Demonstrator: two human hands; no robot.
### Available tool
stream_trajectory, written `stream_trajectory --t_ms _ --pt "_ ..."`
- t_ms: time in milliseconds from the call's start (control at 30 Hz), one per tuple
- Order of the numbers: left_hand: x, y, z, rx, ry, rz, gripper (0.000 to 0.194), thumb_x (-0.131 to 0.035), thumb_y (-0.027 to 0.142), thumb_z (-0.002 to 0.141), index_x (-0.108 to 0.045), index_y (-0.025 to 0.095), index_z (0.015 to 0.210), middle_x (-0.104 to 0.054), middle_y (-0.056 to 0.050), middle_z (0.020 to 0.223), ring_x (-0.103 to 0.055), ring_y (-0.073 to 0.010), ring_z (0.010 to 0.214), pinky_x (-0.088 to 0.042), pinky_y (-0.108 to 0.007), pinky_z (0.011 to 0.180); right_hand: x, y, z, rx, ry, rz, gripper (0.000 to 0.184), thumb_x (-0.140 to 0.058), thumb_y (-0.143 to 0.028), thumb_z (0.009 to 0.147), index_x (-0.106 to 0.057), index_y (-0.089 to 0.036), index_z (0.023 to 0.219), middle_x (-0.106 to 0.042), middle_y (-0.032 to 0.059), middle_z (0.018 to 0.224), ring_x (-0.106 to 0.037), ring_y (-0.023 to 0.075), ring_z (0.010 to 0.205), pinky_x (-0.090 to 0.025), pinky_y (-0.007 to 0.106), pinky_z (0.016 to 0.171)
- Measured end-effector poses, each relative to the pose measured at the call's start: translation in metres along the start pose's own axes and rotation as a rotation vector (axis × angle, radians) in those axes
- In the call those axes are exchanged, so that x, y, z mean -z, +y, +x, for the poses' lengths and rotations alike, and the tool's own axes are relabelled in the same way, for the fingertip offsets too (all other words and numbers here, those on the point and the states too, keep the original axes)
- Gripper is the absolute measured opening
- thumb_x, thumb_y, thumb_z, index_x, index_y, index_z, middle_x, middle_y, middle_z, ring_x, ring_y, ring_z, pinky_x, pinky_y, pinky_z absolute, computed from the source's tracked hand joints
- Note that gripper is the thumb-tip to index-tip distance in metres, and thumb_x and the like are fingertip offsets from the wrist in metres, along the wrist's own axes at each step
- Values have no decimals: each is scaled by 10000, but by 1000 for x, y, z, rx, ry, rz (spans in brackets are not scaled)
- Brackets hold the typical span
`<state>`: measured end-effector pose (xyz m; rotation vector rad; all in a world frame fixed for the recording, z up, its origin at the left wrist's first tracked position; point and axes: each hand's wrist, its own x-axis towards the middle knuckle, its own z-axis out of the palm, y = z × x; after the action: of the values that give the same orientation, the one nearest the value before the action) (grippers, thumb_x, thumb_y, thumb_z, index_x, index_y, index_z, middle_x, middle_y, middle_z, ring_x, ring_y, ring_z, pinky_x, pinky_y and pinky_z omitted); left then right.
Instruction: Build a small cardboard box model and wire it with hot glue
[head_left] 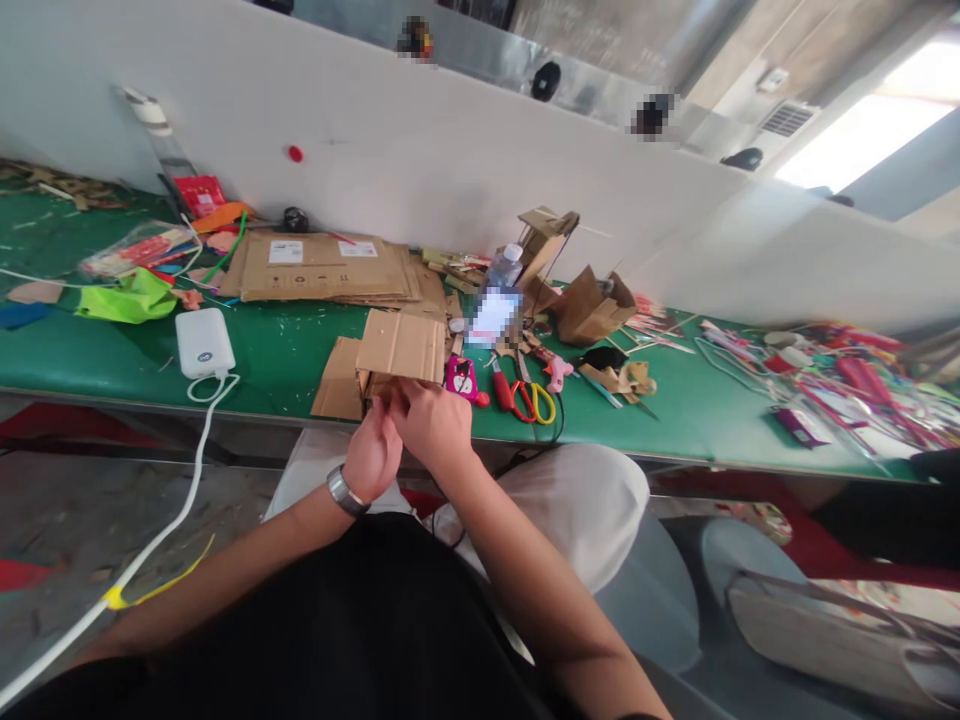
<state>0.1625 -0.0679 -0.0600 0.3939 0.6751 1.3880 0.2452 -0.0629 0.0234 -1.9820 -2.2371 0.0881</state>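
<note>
The small cardboard box [403, 343] is right in front of both hands, near the edge of the worktop [276, 345]. The right hand [431, 420] is pinched narrow on the box's near side. The left hand [375, 450] is curled just beside it, but its fingertips are too blurry to tell if it grips. If the fingers squeeze too hard, the thin walls could bend or rip. If they let go too soon, the box could tip off toward the person's lap. A bump sideways could knock the pink cartoon case [459, 378] or the yellow-handled scissors [545, 403], right of the hands.
</note>
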Motion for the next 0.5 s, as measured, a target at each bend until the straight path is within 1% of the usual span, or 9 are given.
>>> stream_trajectory --t_ms 133,233,400,500 --pt "-6 2 -4 41 20 -99 399 -364 383 1116 -720 255 1241 -651 -60 1520 -504 -244 1538 -470 -452 1262 4 -6 -1 26 -17 -45 402 -403 -407 1114 -737 -200 1203 -812 127 1076 -802 257 902 -542 296 734" --pt "-10 4 -6 48 43 -131 412 -341 342 1122 -715 234 1258 -653 -70 1515 -493 -235 1546 -449 -451 1279 6 -7 1 55 -38 -64 408 -392 -389 1118 -726 -183 1230 -809 141 1074 -805 262 904 -554 303 741" --pt "-12 8 -8 50 -14 -118 416 -343 365 1121 -728 234 1208 -686 -79 1457 -517 -245 1521 -450 -458 1277 7 -3 2 67 -17 -53 354 -427 -343 1101 -748 -197 1126 -818 118 1027 -803 258 885 -544 304 704" --pt "-10 8 -7 31 -43 -97 439 -321 377 1122 -731 240 1193 -690 -81 1444 -517 -254 1520 -460 -471 1266 7 -2 1 62 1 -35 328 -460 -339 1087 -749 -195 1144 -819 122 1053 -802 253 900 -541 300 705"
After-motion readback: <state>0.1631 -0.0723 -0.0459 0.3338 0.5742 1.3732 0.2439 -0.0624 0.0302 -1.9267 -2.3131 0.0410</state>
